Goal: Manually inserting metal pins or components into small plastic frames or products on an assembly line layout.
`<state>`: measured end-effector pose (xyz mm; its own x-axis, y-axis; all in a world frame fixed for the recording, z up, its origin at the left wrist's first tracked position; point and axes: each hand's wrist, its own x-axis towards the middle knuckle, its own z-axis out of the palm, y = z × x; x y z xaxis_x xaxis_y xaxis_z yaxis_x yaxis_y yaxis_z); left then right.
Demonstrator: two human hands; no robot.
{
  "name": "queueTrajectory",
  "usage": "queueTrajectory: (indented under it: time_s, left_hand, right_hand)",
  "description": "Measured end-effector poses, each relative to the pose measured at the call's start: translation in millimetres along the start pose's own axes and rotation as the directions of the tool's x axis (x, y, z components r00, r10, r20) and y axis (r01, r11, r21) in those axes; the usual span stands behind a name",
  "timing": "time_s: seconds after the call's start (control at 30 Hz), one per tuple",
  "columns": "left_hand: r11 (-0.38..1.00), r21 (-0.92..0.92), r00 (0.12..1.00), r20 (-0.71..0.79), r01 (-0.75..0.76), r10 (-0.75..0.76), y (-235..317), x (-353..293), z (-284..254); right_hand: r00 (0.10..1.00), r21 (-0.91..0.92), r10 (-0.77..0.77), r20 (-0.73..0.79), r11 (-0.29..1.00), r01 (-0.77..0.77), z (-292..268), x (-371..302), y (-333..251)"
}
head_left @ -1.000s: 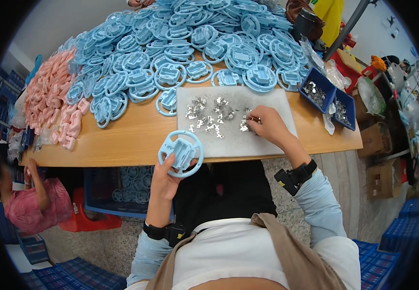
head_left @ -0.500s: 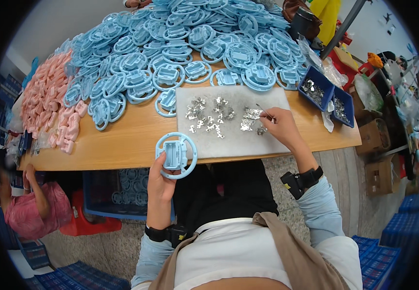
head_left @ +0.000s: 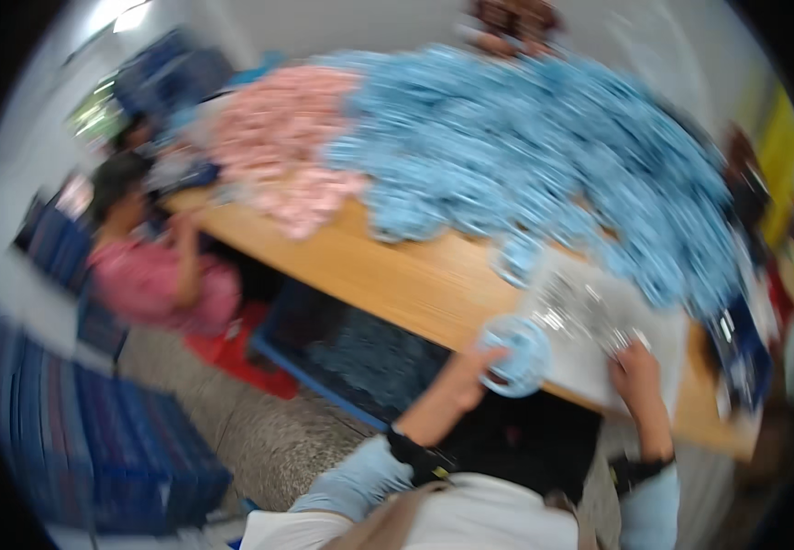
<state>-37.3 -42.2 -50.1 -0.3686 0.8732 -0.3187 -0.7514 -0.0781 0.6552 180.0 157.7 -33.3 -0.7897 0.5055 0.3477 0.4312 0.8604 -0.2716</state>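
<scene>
My left hand (head_left: 468,374) grips the rim of a light blue plastic steering-wheel-shaped part (head_left: 527,346), held at the table's near edge. On the pale mat (head_left: 585,374), small shiny metal pieces (head_left: 557,313) lie in loose clusters. My right hand (head_left: 635,371) is closed over the mat's right part, its fingertips beside some of these pieces. Blur hides what is in its fingers. A single blue wheel part (head_left: 514,260) lies by the mat's far left corner.
A large heap of blue wheel parts (head_left: 507,137) covers the table's far side, with pink parts (head_left: 278,128) left of it. Blue bins (head_left: 741,353) stand right of the mat. A blue crate (head_left: 324,390) sits below the table. A person in pink (head_left: 163,284) sits at left.
The view has swung left and blurred, so the table appears farther right and tilted. My left hand still holds the blue wheel part; my right hand is still over the mat.
</scene>
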Motion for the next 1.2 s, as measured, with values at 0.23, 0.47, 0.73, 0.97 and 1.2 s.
queueTrajectory:
  time_s: [0.23, 0.47, 0.73, 0.97, 1.2]
  left_hand:
    - [0.998, 0.065, 0.998, 0.050, 0.025, -0.028, -1, -7, 4]
    - [0.996, 0.093, 1.000, 0.022, 0.011, -0.013, 2, -6, 13]
    - [0.990, 0.123, 0.996, 0.064, -0.063, 0.056, 5, 2, 27]
    - [0.955, 0.266, 0.991, 0.054, -0.133, 0.123, -2, 8, 27]
    - [0.960, 0.244, 0.991, 0.022, -0.136, 0.134, -4, 11, 24]
  right_hand:
    - [0.999, 0.113, -0.025, 0.030, 0.993, 0.022, -18, 15, -22]
    - [0.953, 0.240, -0.143, 0.268, 0.968, 0.078, -32, 20, -38]
    - [0.989, 0.309, 0.137, 0.058, 0.939, -0.149, -16, 9, -41]
    - [0.995, 0.207, 0.072, -0.066, 0.977, -0.057, -6, 2, -49]
    - [0.989, 0.280, 0.141, 0.054, 0.948, -0.151, -8, 4, -38]
